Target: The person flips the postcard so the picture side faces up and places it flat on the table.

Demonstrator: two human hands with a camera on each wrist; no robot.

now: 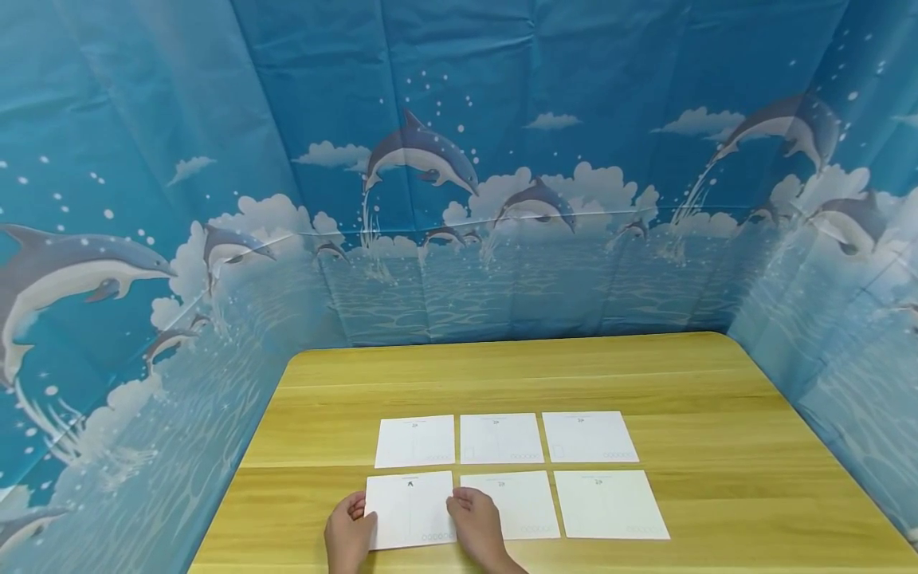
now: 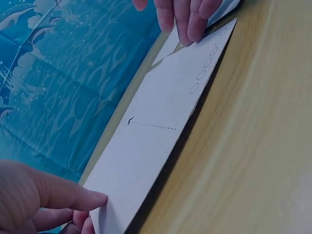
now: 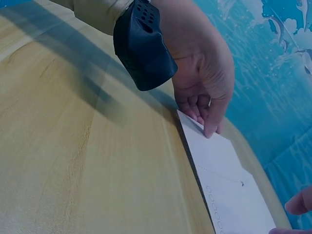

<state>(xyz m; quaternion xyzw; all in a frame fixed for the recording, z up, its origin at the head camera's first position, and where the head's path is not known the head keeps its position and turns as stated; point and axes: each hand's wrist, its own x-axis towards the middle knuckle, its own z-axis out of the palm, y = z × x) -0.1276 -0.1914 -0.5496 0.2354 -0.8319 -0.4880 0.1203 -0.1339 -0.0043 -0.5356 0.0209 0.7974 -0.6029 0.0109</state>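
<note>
A white postcard (image 1: 409, 506) with a small bird-like print, a dividing line and a row of circles is at the front left of a group of cards. My left hand (image 1: 349, 532) pinches its left end, thumb (image 2: 95, 199) on top and fingers behind. In the left wrist view, a dark shadow runs under its near edge. At the opposite end, my right hand (image 1: 479, 528) has its fingertips right at the card's edge, the fingers fairly straight. Beside it lies another postcard (image 1: 527, 510), partly covered by that hand in the head view.
Behind, three postcards lie in a row: left (image 1: 416, 443), middle (image 1: 498, 442) and right (image 1: 590, 438). Another postcard (image 1: 610, 506) lies at the front right. The yellow wooden table (image 1: 753, 478) is bordered by a blue dolphin-print curtain (image 1: 574, 303).
</note>
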